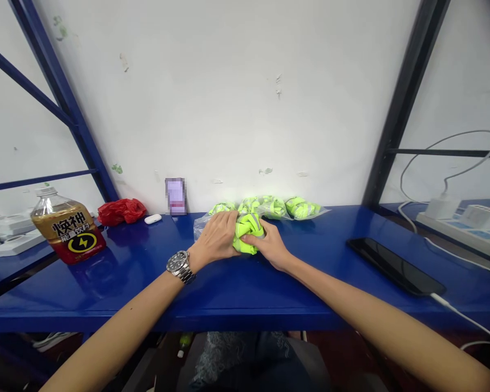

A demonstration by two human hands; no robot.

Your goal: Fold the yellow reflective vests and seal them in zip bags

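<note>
Vest [248, 233], a crumpled wad of fluorescent yellow-green fabric with grey reflective bands, lies on the blue shelf [237, 288] near its back edge, pressed between both hands. Left hand [215, 235] lies cupped over the wad's left side, fingers curled and palm down, partly covering a clear plastic bag [201, 224] whose crinkled film shows beside the knuckles; a metal watch [180, 265] circles the wrist. Right hand [269, 243] closes on the wad's right side, thumb pressed on top and fingers tucked against the fabric; how tightly the fingers beneath grip cannot be told. Just behind the vest, against the white wall, a row of further bagged vests [281, 207] shows the same bright cloth under glossy wrap. Left of the vest stand a small white earbud case [152, 219], a crumpled red bag [121, 211] and, farther left, a squat brown drink bottle [67, 231] with a red label. Right of the vest, well apart, a flat black phone [394, 267] rests face up with a white cable [465, 318] plugged in. The shelf surface is smooth, painted metal with a sheen.
</note>
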